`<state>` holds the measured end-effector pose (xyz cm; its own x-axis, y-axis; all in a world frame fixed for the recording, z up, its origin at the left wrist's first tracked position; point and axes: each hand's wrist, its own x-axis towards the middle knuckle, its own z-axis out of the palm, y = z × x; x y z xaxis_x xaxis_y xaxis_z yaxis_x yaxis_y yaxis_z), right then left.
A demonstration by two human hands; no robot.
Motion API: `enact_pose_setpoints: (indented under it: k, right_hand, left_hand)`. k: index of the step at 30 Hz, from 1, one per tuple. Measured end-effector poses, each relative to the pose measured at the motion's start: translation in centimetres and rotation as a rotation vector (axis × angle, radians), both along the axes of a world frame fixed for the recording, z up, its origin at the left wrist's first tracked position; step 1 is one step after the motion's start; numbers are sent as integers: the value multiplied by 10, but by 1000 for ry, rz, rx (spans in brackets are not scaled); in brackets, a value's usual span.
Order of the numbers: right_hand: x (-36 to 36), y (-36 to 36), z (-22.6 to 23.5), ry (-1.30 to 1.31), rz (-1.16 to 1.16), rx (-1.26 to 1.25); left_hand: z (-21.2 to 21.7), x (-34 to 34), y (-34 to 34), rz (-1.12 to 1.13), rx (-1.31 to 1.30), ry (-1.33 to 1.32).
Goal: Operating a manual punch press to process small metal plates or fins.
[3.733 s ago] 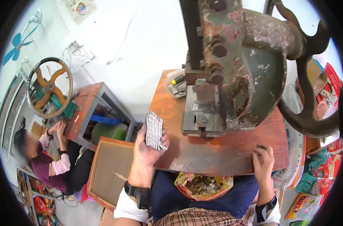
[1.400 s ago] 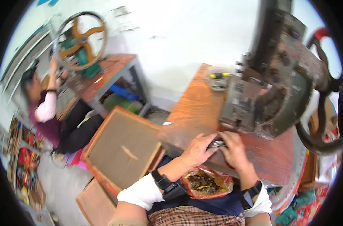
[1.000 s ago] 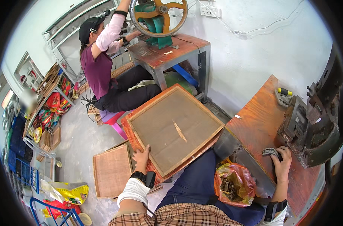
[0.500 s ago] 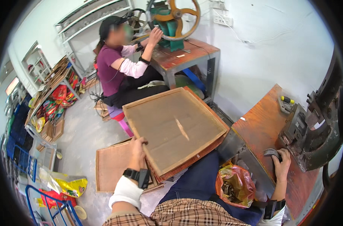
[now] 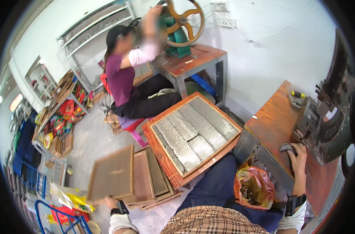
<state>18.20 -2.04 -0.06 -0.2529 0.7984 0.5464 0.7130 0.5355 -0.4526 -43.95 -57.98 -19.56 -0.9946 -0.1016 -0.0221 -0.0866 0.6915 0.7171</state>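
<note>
My left hand (image 5: 110,202) grips the lower edge of a flat wooden tray lid (image 5: 112,173) and holds it up, tilted, at my lower left. Beside it a wooden tray (image 5: 158,154) lies uncovered, filled with rows of small grey metal pieces (image 5: 191,132). Over on the brown workbench (image 5: 273,124), my right hand (image 5: 297,156) rests closed around a small stack of grey metal pieces (image 5: 286,147), just in front of a heavy dark press machine (image 5: 327,117).
Several flat wooden trays (image 5: 148,183) are stacked on the floor under the lid. An orange bag of scraps (image 5: 254,187) sits in my lap. Another person (image 5: 130,84) sits at a second press with a handwheel (image 5: 181,19). Shelves with colourful packets (image 5: 58,121) stand left.
My left hand lifted the lid off the tray and swung it to the lower left, uncovering the rows of metal pieces. My right hand stayed at the press with its stack.
</note>
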Motion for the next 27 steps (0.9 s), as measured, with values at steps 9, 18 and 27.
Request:
enact_pose_setpoints:
  k: [9, 18, 27]
  right_hand:
    - [3, -1, 0, -7, -12, -15]
    - [-5, 1, 1, 15, -4, -54]
    - [-10, -3, 9, -6, -54, -103]
  left_hand:
    - [-67, -12, 60, -351, -1133, -113]
    - [26, 100, 426, -1113, 151, 691]
    - [-2, 142, 499, -1187, -188, 720]
